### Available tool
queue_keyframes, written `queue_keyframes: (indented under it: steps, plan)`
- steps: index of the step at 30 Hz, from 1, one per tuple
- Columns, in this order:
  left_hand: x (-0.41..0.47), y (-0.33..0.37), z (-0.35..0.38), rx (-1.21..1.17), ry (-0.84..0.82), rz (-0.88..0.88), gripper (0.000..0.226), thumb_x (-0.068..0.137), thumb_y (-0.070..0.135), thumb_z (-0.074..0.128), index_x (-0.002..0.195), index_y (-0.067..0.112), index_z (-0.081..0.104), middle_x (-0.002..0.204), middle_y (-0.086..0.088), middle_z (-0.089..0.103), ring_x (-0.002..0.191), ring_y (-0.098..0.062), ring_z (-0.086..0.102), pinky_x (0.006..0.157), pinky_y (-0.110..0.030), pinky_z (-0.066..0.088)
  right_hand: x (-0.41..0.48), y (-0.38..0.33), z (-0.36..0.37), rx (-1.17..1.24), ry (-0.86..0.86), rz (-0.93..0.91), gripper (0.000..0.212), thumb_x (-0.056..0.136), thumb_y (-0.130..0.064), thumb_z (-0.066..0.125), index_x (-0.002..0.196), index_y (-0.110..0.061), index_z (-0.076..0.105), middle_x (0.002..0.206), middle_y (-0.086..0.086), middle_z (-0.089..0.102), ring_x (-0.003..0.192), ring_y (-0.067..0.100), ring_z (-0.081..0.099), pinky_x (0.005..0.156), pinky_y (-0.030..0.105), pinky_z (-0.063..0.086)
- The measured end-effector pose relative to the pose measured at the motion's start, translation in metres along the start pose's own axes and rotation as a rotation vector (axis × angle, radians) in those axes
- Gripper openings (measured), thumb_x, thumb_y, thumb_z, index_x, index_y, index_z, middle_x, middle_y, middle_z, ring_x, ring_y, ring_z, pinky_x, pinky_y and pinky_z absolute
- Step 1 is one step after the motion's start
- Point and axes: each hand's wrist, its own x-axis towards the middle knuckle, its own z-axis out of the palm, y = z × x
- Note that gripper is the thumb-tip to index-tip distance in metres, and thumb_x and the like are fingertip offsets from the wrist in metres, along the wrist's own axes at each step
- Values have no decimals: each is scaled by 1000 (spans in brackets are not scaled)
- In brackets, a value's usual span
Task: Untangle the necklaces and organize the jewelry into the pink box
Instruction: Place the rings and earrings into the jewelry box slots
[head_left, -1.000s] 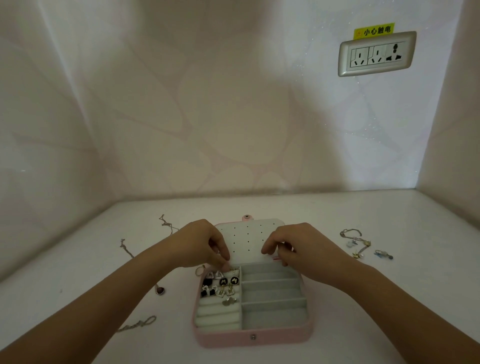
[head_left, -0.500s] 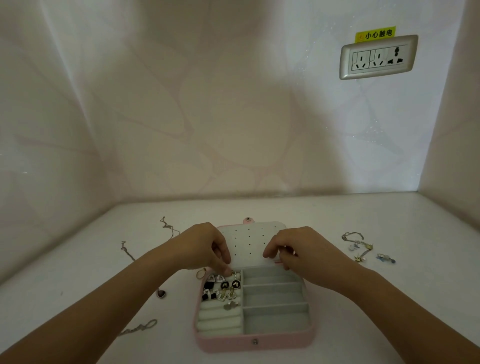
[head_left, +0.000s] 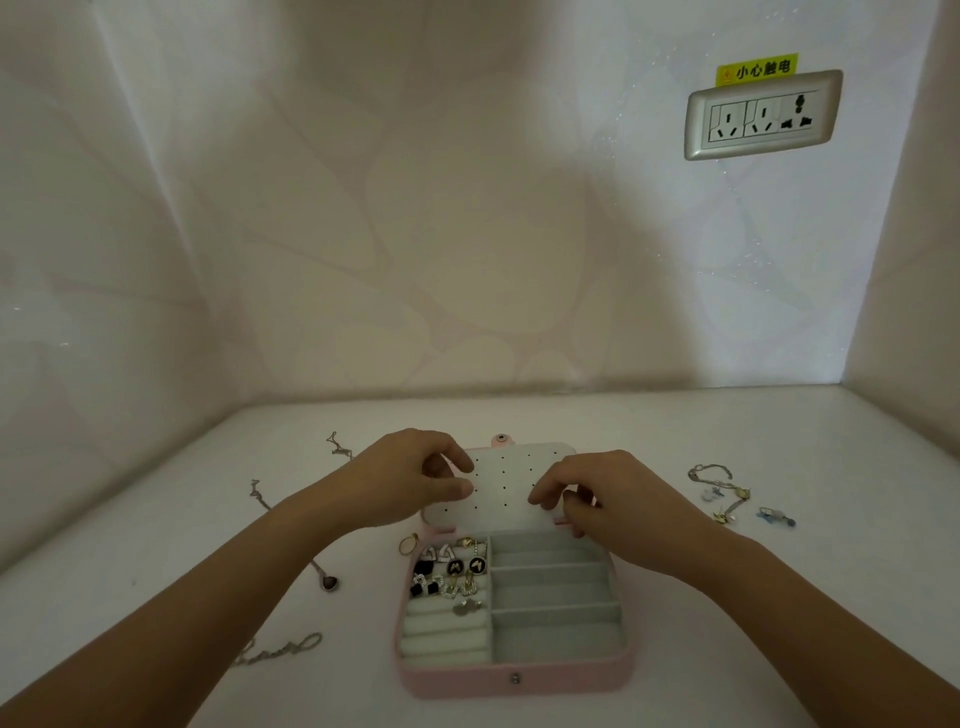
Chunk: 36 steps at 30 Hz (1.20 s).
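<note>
Two slender forearms (head_left: 218, 587) reach in from the lower left and lower right corners of the frame, both bare to the picture's edge. The left hand (head_left: 410, 480) and right hand (head_left: 608, 499) are bare as well; the nails are too small to make out.

Earrings (head_left: 451, 574) in box (head_left: 514, 678), necklaces (head_left: 719, 483) alongside

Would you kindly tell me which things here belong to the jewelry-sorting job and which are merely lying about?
Job: pink box, perforated panel, earrings, heart-pendant necklace, tangled chains, gold ring.
Lying about: wall socket, yellow label.
</note>
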Motion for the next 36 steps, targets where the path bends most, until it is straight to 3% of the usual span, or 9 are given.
queue_keyframes:
  steps: [5,12,14,17,22,26,31,34,36]
  plan:
    - [-18,-18,15,-177,119,75,13,90,27,62,97,37,66,96,18,68,92,8,60,87,-16,46,-2,0,0,24,-2,21,37,86,1,46,96,-24,71,90,-13,67,63,-9,60,61,7,42]
    - [-49,-29,53,-391,91,127,34,86,47,44,113,36,61,121,29,53,112,14,48,86,-5,39,-4,13,-39,14,112,151,41,85,3,49,84,-34,68,89,-14,68,63,2,63,61,25,55]
    - [-47,-26,60,-415,75,139,37,87,47,37,115,35,57,128,26,46,116,14,44,90,-7,38,-6,25,-52,-49,145,226,40,85,4,47,82,-31,67,89,-12,68,64,3,63,58,19,53]
    - [-41,-20,67,-437,96,156,42,88,46,30,116,29,56,126,22,46,117,12,41,95,-8,34,-9,42,-60,-141,140,330,41,84,8,44,83,-25,68,88,-7,67,70,2,59,50,8,41]
    - [-29,-15,75,-431,151,163,44,87,49,28,114,30,57,123,23,48,117,12,40,100,-12,31,-19,64,-81,-188,182,472,44,84,10,42,79,-24,68,88,-5,68,75,5,60,57,16,42]
    - [-15,-9,74,-350,134,192,38,90,48,29,112,32,55,118,23,49,112,8,44,96,-12,33,-24,67,-89,-297,70,547,34,89,3,47,90,-18,73,93,-3,64,83,11,57,62,14,39]
    - [-1,-8,70,-203,130,230,25,100,34,36,115,28,54,113,23,49,106,9,45,85,-3,31,-19,53,-79,-227,-51,490,30,84,-2,58,84,-28,71,86,-10,66,78,6,64,68,16,52]
    - [3,-11,71,-209,145,230,25,100,35,35,114,30,54,112,26,49,107,7,46,87,-5,33,-14,48,-67,-277,-37,396,20,89,-10,60,97,-25,70,85,-16,58,74,-3,56,62,5,43]
    - [5,-12,72,-247,163,223,24,100,35,35,112,30,55,110,28,51,108,5,46,88,-7,33,-9,47,-55,-305,-15,333,18,90,-15,61,104,-23,69,87,-15,58,79,0,56,65,6,41]
